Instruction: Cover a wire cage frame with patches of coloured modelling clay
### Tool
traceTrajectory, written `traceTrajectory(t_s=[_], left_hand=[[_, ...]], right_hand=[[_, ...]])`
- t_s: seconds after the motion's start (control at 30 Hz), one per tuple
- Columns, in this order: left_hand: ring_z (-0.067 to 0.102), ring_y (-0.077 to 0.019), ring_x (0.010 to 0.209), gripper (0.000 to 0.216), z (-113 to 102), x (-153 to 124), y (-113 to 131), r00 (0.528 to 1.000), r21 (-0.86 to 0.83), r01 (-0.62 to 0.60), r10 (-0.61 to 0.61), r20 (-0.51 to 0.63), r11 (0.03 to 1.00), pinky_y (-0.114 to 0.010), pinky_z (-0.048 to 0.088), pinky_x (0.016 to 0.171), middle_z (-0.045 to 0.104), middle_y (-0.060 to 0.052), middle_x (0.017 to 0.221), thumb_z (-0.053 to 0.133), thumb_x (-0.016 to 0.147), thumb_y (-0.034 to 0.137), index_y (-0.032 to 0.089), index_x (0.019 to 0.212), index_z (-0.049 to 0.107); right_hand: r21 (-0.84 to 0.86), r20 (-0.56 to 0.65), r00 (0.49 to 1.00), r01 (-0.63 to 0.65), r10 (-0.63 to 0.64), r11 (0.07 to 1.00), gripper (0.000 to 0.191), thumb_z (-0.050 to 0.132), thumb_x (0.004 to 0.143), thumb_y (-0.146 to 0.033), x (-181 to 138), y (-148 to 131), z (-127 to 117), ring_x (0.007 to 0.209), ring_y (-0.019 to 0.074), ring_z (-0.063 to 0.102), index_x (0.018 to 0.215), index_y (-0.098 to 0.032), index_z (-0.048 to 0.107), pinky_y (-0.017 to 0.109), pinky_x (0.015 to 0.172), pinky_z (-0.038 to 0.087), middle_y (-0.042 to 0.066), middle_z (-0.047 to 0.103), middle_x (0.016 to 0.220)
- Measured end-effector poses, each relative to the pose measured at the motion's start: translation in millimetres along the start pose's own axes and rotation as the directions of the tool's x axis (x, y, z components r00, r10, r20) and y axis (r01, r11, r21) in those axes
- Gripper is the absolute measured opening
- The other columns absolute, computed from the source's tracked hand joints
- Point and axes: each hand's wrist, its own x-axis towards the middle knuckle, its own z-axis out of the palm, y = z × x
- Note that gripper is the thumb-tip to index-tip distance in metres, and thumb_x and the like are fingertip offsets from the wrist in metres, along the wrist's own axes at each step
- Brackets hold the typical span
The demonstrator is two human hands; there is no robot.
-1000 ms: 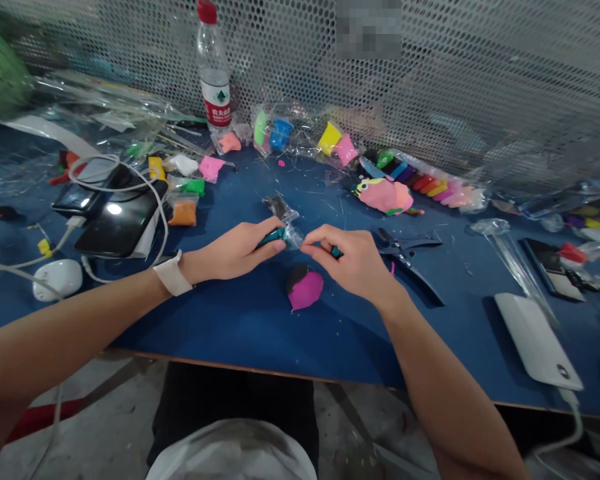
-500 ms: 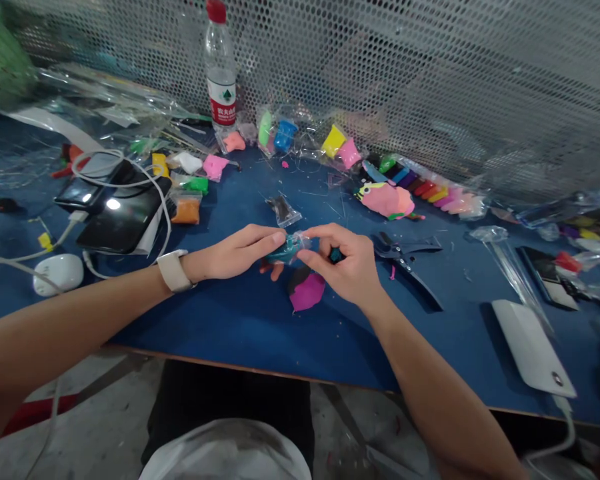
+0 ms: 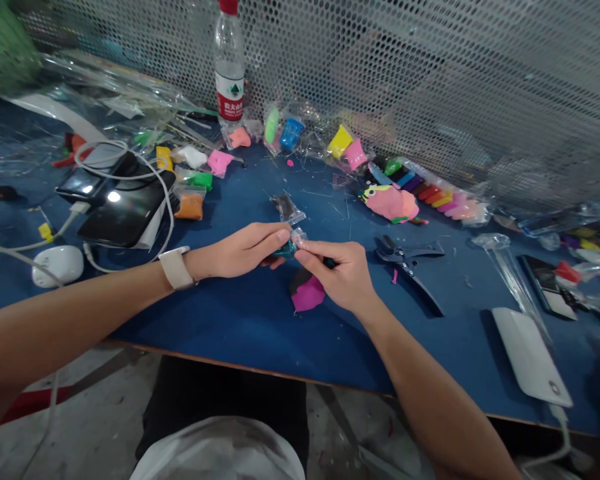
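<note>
So the small clear packet of teal clay [image 3: 286, 248] is pretty much mid-table, lifted just off the blue table [image 3: 240, 320] and pinched from both sides. The left hand [image 3: 245, 251] has the left end clamped between thumb and fingertips. The right hand [image 3: 343, 273] nips the crinkly plastic at the right end with thumb and forefinger, other fingers curled in (something dark seems tucked in that palm, can't tell what). There's a white watch [image 3: 175, 268] on the left wrist.

Just nearer than the packet, partly under the right hand, a magenta clay lump [image 3: 307, 295] lies on the table. Just beyond it sits a little black packet [image 3: 286, 208]. To the right are dark scissors [image 3: 405, 257], and farther back a pink clay fish [image 3: 393, 202]. At the far edge by the mesh screen [image 3: 430, 80] stands a water bottle [image 3: 229, 67]. Off to the left are an orange clay packet [image 3: 189, 207] and a phone [image 3: 125, 217] tangled in white cables.
</note>
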Motion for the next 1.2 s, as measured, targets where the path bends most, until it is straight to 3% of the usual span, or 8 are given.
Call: traceTrajectory(t_s=[0.3, 0.4, 0.5, 0.6, 0.7, 0.87, 1.03, 1.2], left_hand=[[0.064, -0.0122, 0.061, 0.060, -2.2, -0.3, 1.8, 1.000, -0.066, 0.018, -0.020, -0.022, 0.998, -0.026, 0.056, 0.062, 0.074, -0.005, 0.078, 0.037, 0.122, 0.068, 0.019, 0.097, 0.061], [0.067, -0.0137, 0.057, 0.055, 0.7, -2.1, 2.3, 1.000, -0.160, 0.018, -0.022, -0.019, 0.987, -0.024, 0.055, 0.053, 0.073, -0.002, 0.075, 0.039, 0.121, 0.070, 0.020, 0.114, 0.059], [0.069, -0.0139, 0.056, 0.056, 1.8, -2.7, 0.9, 0.999, -0.184, 0.013, -0.018, -0.030, 0.983, -0.024, 0.055, 0.051, 0.073, -0.002, 0.075, 0.038, 0.120, 0.072, 0.020, 0.115, 0.058], [0.066, -0.0128, 0.055, 0.060, -0.9, -2.1, -1.2, 0.997, -0.115, 0.053, -0.060, -0.055, 0.992, -0.025, 0.055, 0.054, 0.076, -0.005, 0.078, 0.034, 0.121, 0.072, 0.019, 0.108, 0.060], [0.066, -0.0135, 0.060, 0.062, -5.4, -1.1, -2.9, 0.992, 0.041, 0.055, -0.051, -0.113, 0.998, -0.026, 0.054, 0.059, 0.074, -0.004, 0.080, 0.034, 0.121, 0.069, 0.017, 0.108, 0.067], [0.064, -0.0156, 0.069, 0.047, -7.3, 1.3, -5.4, 0.989, 0.323, -0.054, 0.094, -0.110, 0.945, -0.028, 0.045, 0.065, 0.074, -0.003, 0.087, 0.064, 0.111, 0.064, 0.018, 0.114, 0.073], [0.060, -0.0142, 0.062, 0.042, -10.9, 3.6, -3.1, 0.986, 0.413, -0.047, 0.108, -0.126, 0.909, -0.029, 0.038, 0.064, 0.067, 0.000, 0.074, 0.061, 0.114, 0.055, 0.019, 0.095, 0.070], [0.059, -0.0138, 0.061, 0.044, -15.5, 4.3, -3.9, 0.987, 0.427, -0.037, 0.100, -0.127, 0.903, -0.029, 0.039, 0.062, 0.065, 0.000, 0.073, 0.061, 0.114, 0.053, 0.019, 0.087, 0.066]], right_hand=[[0.059, -0.130, 0.991, 0.000, 0.008, 0.998, 0.027, 0.090, 0.097, -0.053, 6.6, -3.9, -10.9, 0.054, 0.0121, 0.052, 0.089, -0.027, 0.092, 0.030, 0.055, 0.048, -0.003, 0.063, 0.061], [0.152, -0.083, 0.991, -0.090, 0.104, 0.984, 0.033, 0.097, 0.089, -0.057, 8.0, -0.2, -13.9, 0.050, 0.0097, 0.058, 0.099, -0.027, 0.088, 0.030, 0.048, 0.049, 0.000, 0.080, 0.089], [0.204, 0.049, 0.984, -0.180, 0.173, 0.962, 0.043, 0.098, 0.087, -0.058, 8.3, 0.7, -13.8, 0.047, 0.0099, 0.064, 0.117, -0.029, 0.086, 0.031, 0.047, 0.054, 0.003, 0.085, 0.114], [0.163, 0.067, 0.984, -0.174, 0.165, 0.971, 0.035, 0.099, 0.088, -0.056, 8.4, -2.8, -10.8, 0.047, 0.0121, 0.066, 0.104, -0.027, 0.087, 0.030, 0.046, 0.053, 0.001, 0.084, 0.094], [0.130, -0.018, 0.985, -0.165, 0.169, 0.978, 0.035, 0.099, 0.087, -0.055, 8.6, -6.1, -8.6, 0.045, 0.0129, 0.064, 0.086, -0.024, 0.081, 0.030, 0.047, 0.051, -0.002, 0.077, 0.075], [0.046, -0.126, 0.981, -0.141, 0.146, 0.989, 0.035, 0.097, 0.089, -0.056, 8.0, -5.4, -9.0, 0.044, 0.0127, 0.060, 0.086, -0.025, 0.081, 0.031, 0.047, 0.051, -0.003, 0.073, 0.068], [0.029, -0.208, 0.968, -0.138, 0.141, 0.990, 0.034, 0.096, 0.090, -0.056, 10.6, -3.7, -8.5, 0.043, 0.0125, 0.058, 0.087, -0.025, 0.081, 0.030, 0.045, 0.047, -0.004, 0.069, 0.063], [-0.012, -0.175, 0.977, -0.127, 0.123, 0.992, 0.035, 0.092, 0.094, -0.056, 12.1, -2.7, -6.4, 0.045, 0.0123, 0.058, 0.087, -0.025, 0.077, 0.030, 0.045, 0.045, -0.004, 0.068, 0.068]])
